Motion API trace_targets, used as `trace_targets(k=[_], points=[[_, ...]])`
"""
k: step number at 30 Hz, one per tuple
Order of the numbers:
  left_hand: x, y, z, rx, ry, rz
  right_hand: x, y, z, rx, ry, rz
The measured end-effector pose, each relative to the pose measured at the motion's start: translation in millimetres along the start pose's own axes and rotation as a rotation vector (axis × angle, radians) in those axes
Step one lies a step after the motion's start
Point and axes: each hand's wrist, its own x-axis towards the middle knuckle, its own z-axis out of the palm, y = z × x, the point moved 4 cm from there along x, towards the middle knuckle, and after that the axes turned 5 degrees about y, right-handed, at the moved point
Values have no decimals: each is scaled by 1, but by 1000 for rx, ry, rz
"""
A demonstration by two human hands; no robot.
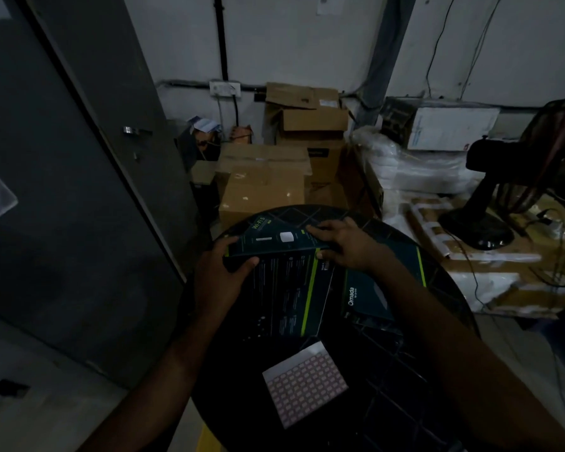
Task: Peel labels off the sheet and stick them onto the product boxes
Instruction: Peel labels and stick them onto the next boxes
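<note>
Both of your hands hold the tilted product box [268, 238] at the table's far edge: left hand [224, 275] on its near-left corner, right hand [343, 244] on its right end. Label sheet [304, 384] lies near, closer to your right hand.

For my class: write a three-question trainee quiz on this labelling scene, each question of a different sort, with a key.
1. True or false: the label sheet lies nearer the person than the held box.
2. Which hands grip the held box? A left only; B right only; C both.
3. Fill in: the box printed Omada lies on the round black ____.

Key: 1 true. 2 C: left hand and right hand each grip an end. 3 table.
</note>
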Motion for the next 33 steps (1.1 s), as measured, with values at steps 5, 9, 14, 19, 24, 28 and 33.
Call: trace_targets(k=[5,9,14,19,24,28,33], points=[[-2,-2,-2,194,1,14,-6,-25,15,-49,266,-29],[-6,17,-5,337,77,255,-4,-57,24,-1,401,-96],[-14,42,16,412,-27,474,7,-85,39,136,501,-79],[-13,34,8,422,-2,538,2,-83,38,228,608,-11],[-17,35,11,383,-15,549,-5,-78,43,303,669,-35],[-22,32,8,372,-24,570,-14,-75,32,149,704,-62],[-20,22,2,300,-110,630,-17,-64,30,136,710,-22]])
